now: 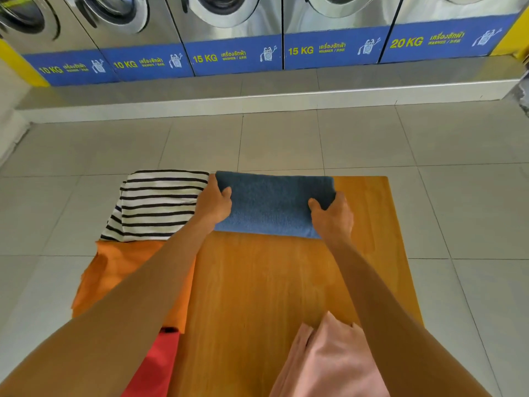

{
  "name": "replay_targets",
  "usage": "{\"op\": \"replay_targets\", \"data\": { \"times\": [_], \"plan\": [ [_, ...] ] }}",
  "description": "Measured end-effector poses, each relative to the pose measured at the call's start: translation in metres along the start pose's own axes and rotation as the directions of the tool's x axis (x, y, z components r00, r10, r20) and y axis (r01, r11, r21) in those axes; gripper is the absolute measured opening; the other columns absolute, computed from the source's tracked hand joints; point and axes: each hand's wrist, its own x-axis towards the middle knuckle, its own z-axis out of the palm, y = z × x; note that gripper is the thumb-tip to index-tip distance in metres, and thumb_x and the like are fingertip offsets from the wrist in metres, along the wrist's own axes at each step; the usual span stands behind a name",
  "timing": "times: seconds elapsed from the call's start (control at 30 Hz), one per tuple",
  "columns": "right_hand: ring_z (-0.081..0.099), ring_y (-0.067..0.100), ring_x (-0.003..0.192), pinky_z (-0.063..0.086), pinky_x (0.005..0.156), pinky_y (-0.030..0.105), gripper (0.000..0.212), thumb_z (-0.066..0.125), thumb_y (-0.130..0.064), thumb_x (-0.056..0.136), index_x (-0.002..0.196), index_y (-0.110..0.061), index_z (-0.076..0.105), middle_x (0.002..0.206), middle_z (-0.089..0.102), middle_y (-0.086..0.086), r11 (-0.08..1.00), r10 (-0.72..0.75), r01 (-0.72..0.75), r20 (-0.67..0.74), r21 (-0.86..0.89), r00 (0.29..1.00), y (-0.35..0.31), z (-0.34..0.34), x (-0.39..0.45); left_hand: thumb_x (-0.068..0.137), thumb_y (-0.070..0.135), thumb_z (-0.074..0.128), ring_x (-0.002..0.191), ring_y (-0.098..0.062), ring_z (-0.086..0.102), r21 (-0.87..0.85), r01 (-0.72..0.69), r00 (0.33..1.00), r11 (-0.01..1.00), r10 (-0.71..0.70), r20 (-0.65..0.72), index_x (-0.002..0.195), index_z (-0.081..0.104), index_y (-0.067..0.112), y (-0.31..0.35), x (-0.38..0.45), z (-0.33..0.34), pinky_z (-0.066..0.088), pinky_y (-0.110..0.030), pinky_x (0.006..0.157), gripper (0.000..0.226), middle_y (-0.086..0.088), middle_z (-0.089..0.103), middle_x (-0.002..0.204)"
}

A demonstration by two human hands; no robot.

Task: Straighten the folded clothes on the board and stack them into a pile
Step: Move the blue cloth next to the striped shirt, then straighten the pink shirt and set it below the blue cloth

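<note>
A folded blue towel (272, 204) lies across the far end of the wooden board (257, 282). My left hand (213, 204) grips its left edge, thumb on top. Its right edge is held the same way by my right hand (333, 217). A folded black-and-white striped shirt (159, 204) lies at the board's far left, touching the towel. Nearer along the left side sits a folded orange garment (128, 273), then a red one (156, 365) partly under my left arm. A folded pink garment (329, 362) lies at the near right.
The board stands over a grey tiled floor (286, 141). A row of steel washing machines (232, 32) with blue labels lines a raised step (257, 98) beyond. The striped and orange pieces overhang the board's left edge.
</note>
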Motion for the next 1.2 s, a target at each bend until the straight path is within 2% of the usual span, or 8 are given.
{"op": "replay_targets", "data": {
  "times": [0.2, 0.37, 0.47, 0.57, 0.7, 0.93, 1.07, 1.2],
  "plan": [
    [0.061, 0.031, 0.117, 0.055, 0.094, 0.046, 0.054, 0.064, -0.037, 0.094, 0.136, -0.006, 0.048, 0.13, 0.06, 0.01, 0.998, -0.034, 0.033, -0.017, -0.046, 0.999, -0.015, 0.017, 0.011, 0.103, 0.023, 0.041, 0.126, -0.034, 0.05, -0.008, -0.01, 0.993, 1.0, 0.009, -0.12, 0.152, 0.019, 0.011, -0.005, 0.018, 0.006, 0.044, -0.041, 0.096, 0.056, -0.017, 0.048, 0.139],
    [0.063, 0.025, 0.113, 0.057, 0.087, 0.038, 0.059, 0.069, -0.041, 0.089, 0.135, -0.009, 0.051, 0.126, 0.063, 0.006, 0.996, 0.011, -0.019, 0.093, 0.087, 0.996, -0.01, 0.007, 0.009, 0.096, 0.023, 0.052, 0.14, -0.033, 0.037, -0.117, 0.005, 0.988, 0.993, -0.023, -0.151, 0.156, 0.01, 0.016, -0.006, -0.006, 0.002, 0.042, -0.045, 0.109, 0.074, -0.012, 0.031, 0.156],
    [0.066, 0.018, 0.103, 0.055, 0.073, 0.027, 0.052, 0.071, -0.033, 0.087, 0.131, -0.011, 0.055, 0.116, 0.066, 0.0, 0.993, 0.004, -0.026, 0.185, 0.119, 0.983, -0.006, -0.022, -0.015, 0.08, 0.041, 0.054, 0.126, -0.034, 0.052, -0.193, -0.026, 0.985, 0.981, -0.008, -0.171, 0.146, 0.032, 0.02, -0.015, -0.057, 0.004, 0.052, -0.051, 0.096, 0.072, -0.014, 0.047, 0.143],
    [0.06, 0.011, 0.103, 0.051, 0.083, 0.028, 0.051, 0.071, -0.033, 0.088, 0.133, -0.013, 0.058, 0.12, 0.062, -0.005, 0.996, 0.02, -0.035, 0.183, 0.077, 0.983, 0.018, -0.057, -0.056, 0.091, 0.038, 0.056, 0.122, -0.016, 0.051, -0.12, 0.021, 0.999, 0.993, -0.015, 0.048, 0.145, 0.036, 0.023, -0.032, -0.137, 0.027, 0.047, -0.035, 0.094, 0.06, -0.003, 0.046, 0.146],
    [0.059, 0.013, 0.114, 0.05, 0.09, 0.029, 0.042, 0.072, -0.037, 0.088, 0.126, -0.021, 0.066, 0.121, 0.064, -0.006, 0.995, 0.085, -0.089, 0.096, 0.04, 0.992, 0.071, -0.115, -0.127, 0.091, 0.055, 0.053, 0.103, -0.01, 0.057, -0.053, 0.165, 0.88, 0.985, -0.123, 0.458, 0.142, 0.041, 0.024, -0.05, -0.241, 0.059, 0.046, -0.025, 0.076, 0.061, 0.009, 0.058, 0.126],
    [0.053, 0.027, 0.119, 0.048, 0.092, 0.042, 0.073, 0.077, -0.053, 0.078, 0.136, -0.019, 0.048, 0.134, 0.054, 0.007, 0.88, 0.385, -0.43, -0.223, -0.204, 0.895, 0.175, -0.176, -0.275, 0.078, 0.066, 0.062, 0.087, -0.012, 0.06, -0.042, 0.113, 0.911, 0.993, -0.086, 0.403, 0.127, 0.045, 0.013, -0.06, -0.311, 0.106, 0.048, -0.021, 0.06, 0.074, 0.004, 0.059, 0.109],
    [0.062, 0.029, 0.108, 0.055, 0.093, 0.05, 0.095, 0.078, -0.066, 0.069, 0.137, -0.01, 0.042, 0.129, 0.059, 0.01, 0.777, 0.626, -0.629, -0.086, -0.017, 0.775, 0.193, -0.157, -0.311, 0.082, 0.066, 0.059, 0.082, -0.016, 0.061, 0.07, -0.032, 0.913, 0.997, 0.001, 0.409, 0.128, 0.039, 0.012, -0.058, -0.305, 0.119, 0.052, -0.028, 0.064, 0.075, 0.003, 0.059, 0.109],
    [0.068, 0.029, 0.099, 0.058, 0.062, 0.023, 0.089, 0.079, -0.049, 0.064, 0.135, -0.001, 0.054, 0.123, 0.066, 0.017, 0.75, 0.543, -0.552, 0.137, 0.365, 0.828, 0.166, -0.134, -0.303, 0.097, 0.052, 0.043, 0.079, -0.013, 0.063, -0.031, 0.014, 0.852, 0.999, 0.005, 0.524, 0.116, 0.057, 0.016, -0.065, -0.302, 0.101, 0.054, -0.03, 0.066, 0.043, 0.003, 0.067, 0.101]
  ]
}}
